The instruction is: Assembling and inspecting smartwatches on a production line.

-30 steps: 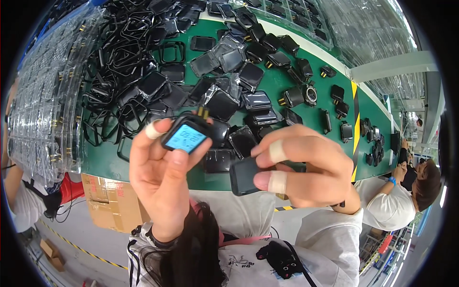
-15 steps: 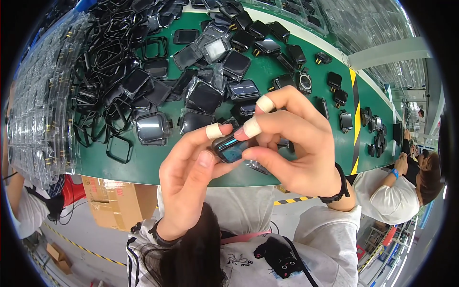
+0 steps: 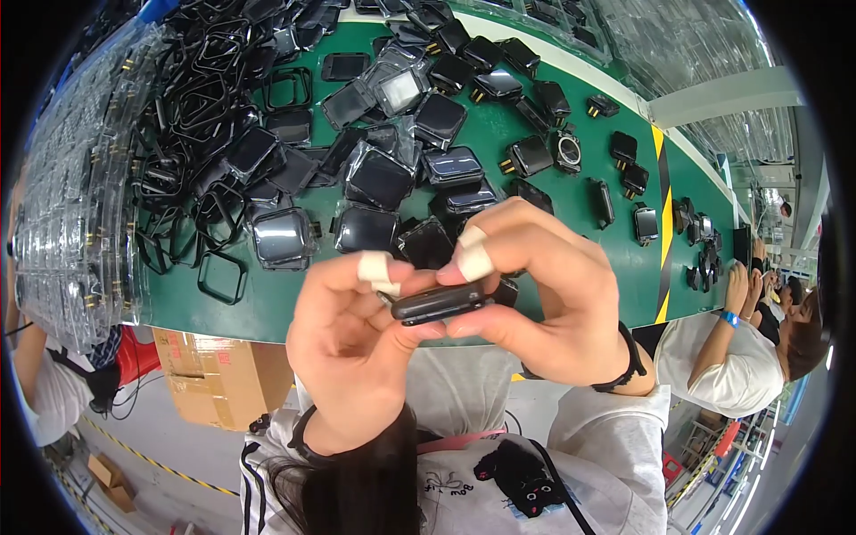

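Between my two hands is a black smartwatch body (image 3: 439, 304), turned so its narrow edge shows. My left hand (image 3: 352, 343) grips its left end between thumb and fingers. The fingers of my right hand (image 3: 544, 285) pinch the right end, thumb below and fingertips on top. Pale tape wraps fingertips on both hands. Just beyond my hands lie film-wrapped dark watch screens (image 3: 367, 229) on the green table (image 3: 285, 308). A screen with a shiny face (image 3: 282, 236) rests to the left of them.
Black rectangular frames (image 3: 221, 276) pile up on the left, beside stacked clear plastic trays (image 3: 76, 196). Watch bodies with gold contacts (image 3: 528, 156) lie scattered toward the right. Yellow-black tape (image 3: 666, 223) crosses the table there. A co-worker (image 3: 722, 366) sits at the right; a cardboard box (image 3: 218, 379) stands below left.
The watch body has tipped from a slanted pose with its face showing to nearly level, edge toward me. Both hands have shifted slightly, and my right hand has come lower.
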The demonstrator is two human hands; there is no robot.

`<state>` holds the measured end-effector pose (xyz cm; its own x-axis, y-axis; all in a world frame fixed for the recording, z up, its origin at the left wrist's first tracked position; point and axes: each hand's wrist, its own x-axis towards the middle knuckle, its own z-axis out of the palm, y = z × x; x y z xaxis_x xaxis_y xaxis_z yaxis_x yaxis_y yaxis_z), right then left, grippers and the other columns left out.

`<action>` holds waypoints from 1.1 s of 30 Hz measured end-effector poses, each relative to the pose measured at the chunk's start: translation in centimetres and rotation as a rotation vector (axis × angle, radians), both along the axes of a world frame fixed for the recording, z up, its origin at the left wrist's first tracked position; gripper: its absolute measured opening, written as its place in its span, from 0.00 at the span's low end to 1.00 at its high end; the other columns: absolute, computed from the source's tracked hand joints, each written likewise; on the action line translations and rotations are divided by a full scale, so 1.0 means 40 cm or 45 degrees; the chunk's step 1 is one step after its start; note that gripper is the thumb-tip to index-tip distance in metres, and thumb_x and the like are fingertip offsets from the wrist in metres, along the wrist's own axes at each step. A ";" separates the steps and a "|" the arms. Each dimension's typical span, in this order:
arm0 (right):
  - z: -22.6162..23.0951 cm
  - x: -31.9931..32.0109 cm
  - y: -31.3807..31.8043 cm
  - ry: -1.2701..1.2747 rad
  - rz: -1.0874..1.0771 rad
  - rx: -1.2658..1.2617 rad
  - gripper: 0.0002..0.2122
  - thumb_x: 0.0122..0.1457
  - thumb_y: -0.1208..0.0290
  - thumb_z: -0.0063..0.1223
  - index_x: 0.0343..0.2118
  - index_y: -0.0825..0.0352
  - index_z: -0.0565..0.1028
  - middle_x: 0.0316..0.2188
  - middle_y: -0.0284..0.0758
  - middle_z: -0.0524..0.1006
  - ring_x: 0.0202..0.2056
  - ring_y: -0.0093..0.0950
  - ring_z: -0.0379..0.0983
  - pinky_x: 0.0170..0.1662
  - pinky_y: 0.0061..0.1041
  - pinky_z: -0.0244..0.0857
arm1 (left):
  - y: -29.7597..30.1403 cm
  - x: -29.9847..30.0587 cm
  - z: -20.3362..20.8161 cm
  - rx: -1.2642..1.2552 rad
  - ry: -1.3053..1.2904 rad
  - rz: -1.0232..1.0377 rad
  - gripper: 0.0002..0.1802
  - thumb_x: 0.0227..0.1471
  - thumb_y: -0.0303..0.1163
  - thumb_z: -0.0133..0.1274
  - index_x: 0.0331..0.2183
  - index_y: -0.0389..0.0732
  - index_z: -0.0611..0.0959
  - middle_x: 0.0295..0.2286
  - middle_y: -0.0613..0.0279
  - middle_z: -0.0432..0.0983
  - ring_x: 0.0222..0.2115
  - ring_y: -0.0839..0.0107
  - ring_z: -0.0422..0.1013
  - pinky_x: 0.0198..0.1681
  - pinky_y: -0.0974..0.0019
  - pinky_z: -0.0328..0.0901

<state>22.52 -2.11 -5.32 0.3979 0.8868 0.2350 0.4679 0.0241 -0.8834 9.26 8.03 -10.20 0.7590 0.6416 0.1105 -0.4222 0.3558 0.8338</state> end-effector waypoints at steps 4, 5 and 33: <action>-0.033 -0.002 -0.018 -0.099 -0.029 0.184 0.11 0.43 0.77 0.63 0.29 0.71 0.73 0.28 0.39 0.72 0.27 0.31 0.70 0.29 0.24 0.63 | -0.008 0.010 0.008 0.180 0.083 0.031 0.15 0.40 0.12 0.55 0.35 0.29 0.73 0.33 0.53 0.72 0.35 0.67 0.72 0.38 0.70 0.70; -0.030 -0.005 -0.018 -0.097 -0.029 0.185 0.11 0.43 0.77 0.63 0.29 0.71 0.73 0.28 0.39 0.72 0.27 0.31 0.70 0.29 0.24 0.63 | -0.005 0.010 0.011 0.181 0.085 0.031 0.15 0.40 0.12 0.55 0.35 0.29 0.73 0.33 0.53 0.72 0.35 0.67 0.72 0.38 0.70 0.70; -0.071 -0.104 -0.055 0.110 -0.300 0.299 0.14 0.46 0.74 0.62 0.33 0.75 0.71 0.28 0.38 0.70 0.28 0.26 0.66 0.31 0.23 0.60 | -0.047 0.015 0.000 0.441 0.106 0.249 0.13 0.41 0.20 0.58 0.34 0.29 0.79 0.25 0.57 0.74 0.24 0.74 0.70 0.26 0.76 0.63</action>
<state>18.35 -4.30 -8.17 0.6130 0.6936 0.3783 0.4083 0.1318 -0.9033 9.87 6.13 -10.20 0.6420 0.7103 0.2885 -0.3798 -0.0323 0.9245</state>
